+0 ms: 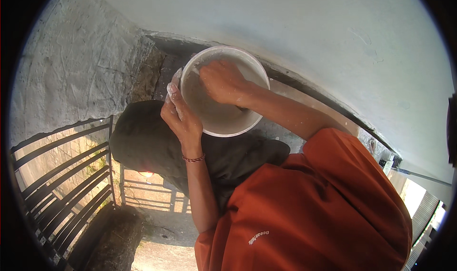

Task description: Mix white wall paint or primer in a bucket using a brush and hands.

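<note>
A round, pale bucket (262, 76) sits in front of me, its inside coated with whitish-grey residue. Against its left outer side rests my left hand (182, 115), gripping the wall, with white paste smeared over the fingers. My right hand (223, 82) reaches down into the bucket, its fingers curled closed near the far left of the inner wall. Whatever those fingers hold is hidden beneath the hand. A small dark bit shows under the right wrist, too little of it to name. Pale specks dot the right forearm.
Close beyond the bucket stands a smooth pale wall (304, 23). Rough grey plaster (76, 66) covers the wall at left. Dark metal bars (66, 168) stand below it. My dark-clothed legs (152, 137) lie beside and below the bucket. A thin pole (423, 177) shows at right.
</note>
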Available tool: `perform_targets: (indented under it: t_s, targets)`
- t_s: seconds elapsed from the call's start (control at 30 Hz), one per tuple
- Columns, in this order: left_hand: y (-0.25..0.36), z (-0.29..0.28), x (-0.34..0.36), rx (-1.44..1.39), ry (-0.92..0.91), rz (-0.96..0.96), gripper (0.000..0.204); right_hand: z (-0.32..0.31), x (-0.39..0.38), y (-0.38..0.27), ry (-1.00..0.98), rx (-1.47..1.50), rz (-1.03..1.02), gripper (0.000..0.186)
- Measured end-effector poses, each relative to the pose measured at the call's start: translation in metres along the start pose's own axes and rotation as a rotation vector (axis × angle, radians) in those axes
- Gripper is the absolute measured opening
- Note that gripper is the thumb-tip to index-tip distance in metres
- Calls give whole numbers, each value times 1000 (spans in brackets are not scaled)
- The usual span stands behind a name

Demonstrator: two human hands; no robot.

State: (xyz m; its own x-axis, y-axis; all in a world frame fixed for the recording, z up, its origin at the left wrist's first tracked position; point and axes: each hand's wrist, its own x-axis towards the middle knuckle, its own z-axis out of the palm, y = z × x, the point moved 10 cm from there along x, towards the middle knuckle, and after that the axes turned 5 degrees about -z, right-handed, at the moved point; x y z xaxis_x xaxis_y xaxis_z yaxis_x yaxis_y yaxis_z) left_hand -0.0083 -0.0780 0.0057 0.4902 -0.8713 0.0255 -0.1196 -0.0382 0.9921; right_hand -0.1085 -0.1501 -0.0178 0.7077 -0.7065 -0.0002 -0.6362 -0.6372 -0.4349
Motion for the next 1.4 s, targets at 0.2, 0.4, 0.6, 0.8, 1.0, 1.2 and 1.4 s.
perform_targets:
  t_s: [0.2,0.4,0.6,0.8,1.0,1.2,1.4]
  targets:
    - [1,-2,0,35,11,-5,49,-3,-2,14,61,45,120,12]
    - [2,-1,3,100,43,45,47,26,-9,-31,-141,114,-176,16]
    - [-1,-4,3,51,38,25,48,23,-13,-44,-158,103,-284,14]
    - [3,-3,1,73,15,5,48,15,3,5,-77,-34,-5,9]
    - [6,0,2,124,-2,37,49,15,3,10,-31,-66,68,8]
    - [3,-2,2,120,-7,44,48,39,7,-16,-257,-37,-19,10]
    - [7,5,2,87,-35,43,49,42,3,-26,-251,-28,-215,12]
